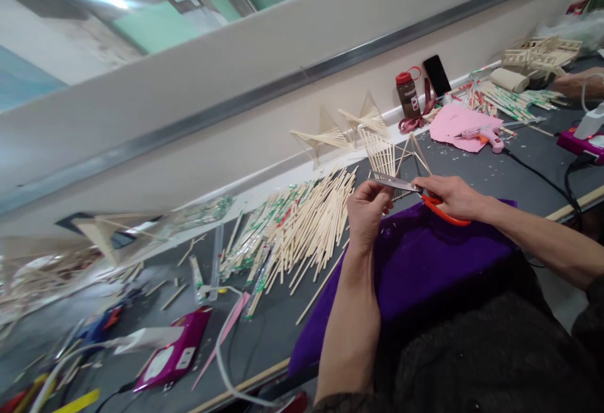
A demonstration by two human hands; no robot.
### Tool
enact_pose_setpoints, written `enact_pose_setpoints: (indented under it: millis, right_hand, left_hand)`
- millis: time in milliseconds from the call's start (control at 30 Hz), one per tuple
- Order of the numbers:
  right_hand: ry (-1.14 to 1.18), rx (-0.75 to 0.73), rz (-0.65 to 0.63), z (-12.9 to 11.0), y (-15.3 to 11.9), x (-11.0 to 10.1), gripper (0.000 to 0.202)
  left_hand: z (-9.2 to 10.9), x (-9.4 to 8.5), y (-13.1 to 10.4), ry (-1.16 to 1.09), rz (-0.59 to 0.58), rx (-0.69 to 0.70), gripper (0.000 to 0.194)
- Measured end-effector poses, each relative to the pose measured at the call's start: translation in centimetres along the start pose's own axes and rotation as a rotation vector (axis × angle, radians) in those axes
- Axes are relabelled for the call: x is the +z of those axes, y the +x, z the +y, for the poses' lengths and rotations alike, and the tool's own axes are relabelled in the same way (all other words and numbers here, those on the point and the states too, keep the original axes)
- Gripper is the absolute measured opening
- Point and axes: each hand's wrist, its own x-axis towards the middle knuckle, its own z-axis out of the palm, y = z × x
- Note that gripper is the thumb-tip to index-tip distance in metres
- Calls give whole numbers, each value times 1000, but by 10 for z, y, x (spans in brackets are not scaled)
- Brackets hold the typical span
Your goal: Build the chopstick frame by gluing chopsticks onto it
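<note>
My right hand [448,196] is wrapped round the orange handles of a pair of scissors [399,182]. Their blades point left and reach to the fingertips of my left hand [365,211]. That hand is closed in a pinch, and whatever sits between its fingers is too small or hidden to name. Just beyond both hands stands a frame of thin wooden sticks [379,153], partly covered by them. A purple cloth [415,262] lies below, over the table's edge and toward my lap. Left of my hands spreads a big pile of loose wooden sticks [311,224].
Twisted stick models [325,136] lean by the wall. At right are a bottle [408,95], a phone [436,76], pink paper [448,124] and a glue gun [484,135] with its cord. A purple power box [177,350] lies front left. Another person's hand [580,84] shows far right.
</note>
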Motion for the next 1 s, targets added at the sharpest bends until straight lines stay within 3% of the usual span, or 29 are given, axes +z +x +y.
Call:
enact_pose_setpoints:
  millis: [133, 433, 700, 1000]
  right_hand:
    - [8, -3, 38, 2, 0, 4, 38]
    - [13, -20, 79, 4, -2, 9, 56]
    - [-14, -14, 81, 3, -2, 6, 66]
    - [28, -49, 52, 3, -2, 4, 69]
  left_hand:
    - [1, 2, -2, 32, 44, 37, 23]
    - [2, -1, -5, 204, 31, 234, 16]
    - [4, -2, -7, 335, 4, 316, 21]
    - [1, -2, -7, 328, -29, 333, 15]
